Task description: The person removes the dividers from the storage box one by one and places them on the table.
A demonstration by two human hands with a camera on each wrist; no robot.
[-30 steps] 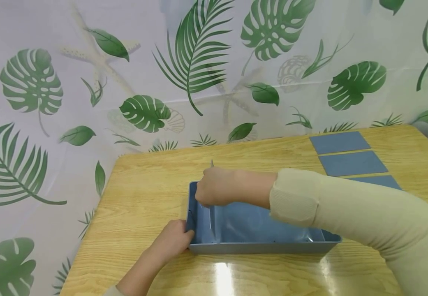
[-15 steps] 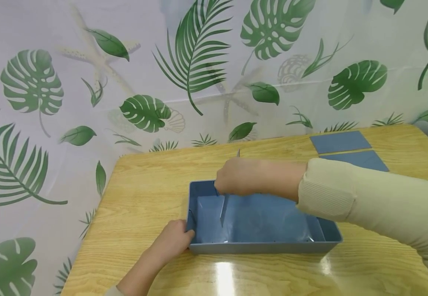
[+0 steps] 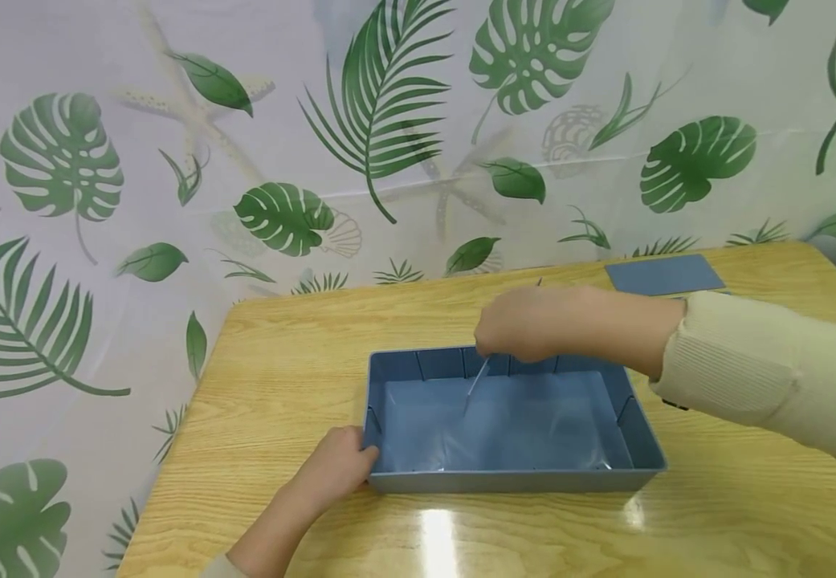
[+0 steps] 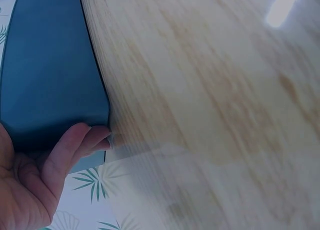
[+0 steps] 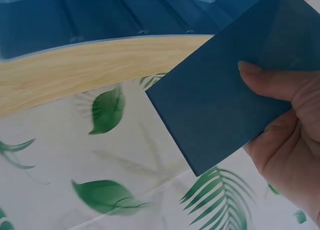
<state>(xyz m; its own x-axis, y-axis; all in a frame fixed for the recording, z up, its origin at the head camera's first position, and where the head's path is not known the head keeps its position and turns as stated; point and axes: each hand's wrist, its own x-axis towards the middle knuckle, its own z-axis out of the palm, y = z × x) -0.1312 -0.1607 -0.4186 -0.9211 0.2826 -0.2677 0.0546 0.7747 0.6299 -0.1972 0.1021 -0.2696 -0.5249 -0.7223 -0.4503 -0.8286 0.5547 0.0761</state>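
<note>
A long blue plastic box (image 3: 519, 482) with grooves along its inner walls sits on the table. Its left front corner is gripped by my left hand (image 3: 338, 464); in the left wrist view the thumb and fingers of this hand (image 4: 42, 177) close round the end of the box (image 4: 52, 65). Above the back wall, my right hand (image 3: 526, 323) pinches a thin blue divider panel (image 3: 477, 385), tilted, its lower end over the inside of the box. The right wrist view shows the thumb flat on the face of the panel (image 5: 215, 105), with other fingers behind it.
A flat blue panel (image 3: 666, 274) lies at the back right of the wooden table (image 3: 280, 361). The right sleeve (image 3: 757, 365) hides most of what lies in front of that panel. A leaf-printed cloth (image 3: 258, 120) hangs behind the table.
My right hand has lifted the divider panel from the left part of the box and carried it right and back, tilting it. The left hand and the box have stayed put.
</note>
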